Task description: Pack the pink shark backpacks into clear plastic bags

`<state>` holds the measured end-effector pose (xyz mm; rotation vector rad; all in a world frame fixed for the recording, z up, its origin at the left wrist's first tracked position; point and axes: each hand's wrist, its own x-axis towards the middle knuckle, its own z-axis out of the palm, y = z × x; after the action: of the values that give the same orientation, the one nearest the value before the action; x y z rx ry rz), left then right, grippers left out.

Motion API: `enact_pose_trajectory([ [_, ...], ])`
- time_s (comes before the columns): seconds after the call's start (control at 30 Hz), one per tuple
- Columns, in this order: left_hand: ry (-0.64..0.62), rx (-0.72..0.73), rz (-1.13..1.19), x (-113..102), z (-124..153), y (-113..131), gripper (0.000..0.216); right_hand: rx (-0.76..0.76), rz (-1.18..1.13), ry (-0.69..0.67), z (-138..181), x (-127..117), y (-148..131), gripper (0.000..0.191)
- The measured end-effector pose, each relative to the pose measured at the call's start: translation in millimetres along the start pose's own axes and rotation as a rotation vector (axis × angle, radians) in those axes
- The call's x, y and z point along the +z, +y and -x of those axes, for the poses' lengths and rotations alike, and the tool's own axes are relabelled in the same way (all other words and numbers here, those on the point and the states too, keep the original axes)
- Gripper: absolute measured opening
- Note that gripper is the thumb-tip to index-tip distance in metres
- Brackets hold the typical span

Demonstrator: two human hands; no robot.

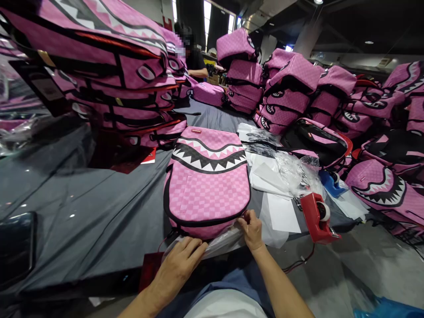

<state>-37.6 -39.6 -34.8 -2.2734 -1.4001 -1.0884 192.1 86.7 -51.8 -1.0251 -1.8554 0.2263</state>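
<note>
Head view: pink backpack (208,190) lying front-up on gray cloth (129,207). At backpack's near edge: left hand (183,256) half-curled over clear plastic (225,240), cannot tell whether gripping; right hand (252,230) pinching same plastic by backpack's near right corner. Red tape dispenser (311,221) right of backpack.

Wrinkled, glossy plastic wrap (224,242)

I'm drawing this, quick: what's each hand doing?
Left hand: on the clear plastic; grip can't be told.
Right hand: closed, pinching the clear plastic beside the pink backpack.
</note>
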Motion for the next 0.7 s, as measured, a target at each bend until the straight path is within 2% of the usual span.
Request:
enact_pose_trajectory([
  [0.1,0.026,-0.03,-0.009,3,2,1,0.027,-0.221,0.095,0.05,9,-16,-14,0.025],
  [0.13,0.044,-0.031,-0.008,4,4,1,0.026,-0.331,0.112,0.013,11,-19,-20,0.02],
  [0.2,0.073,-0.029,-0.007,6,8,0,0.022,-0.513,0.13,-0.1,12,-20,-31,0.023],
  [0.27,0.073,-0.022,-0.012,7,13,-1,0.019,-0.607,0.174,-0.159,9,-17,-39,0.025],
  [0.37,0.044,-0.032,-0.047,7,19,0,0.02,-0.656,0.312,-0.193,-2,-22,-52,0.019],
  [0.43,0.005,-0.05,-0.08,6,22,3,0.026,-0.651,0.36,-0.28,-11,-34,-64,0.018],
  [0.53,-0.042,-0.098,-0.086,5,23,5,0.034,-0.634,0.261,-0.38,-24,-49,-79,0.018],
  [0.6,-0.044,-0.115,-0.051,5,22,4,0.032,-0.62,0.166,-0.416,-30,-51,-80,0.022],
  [0.7,-0.041,-0.091,0.006,4,17,-3,0.029,-0.581,0.131,-0.482,-31,-42,-60,0.021],
])
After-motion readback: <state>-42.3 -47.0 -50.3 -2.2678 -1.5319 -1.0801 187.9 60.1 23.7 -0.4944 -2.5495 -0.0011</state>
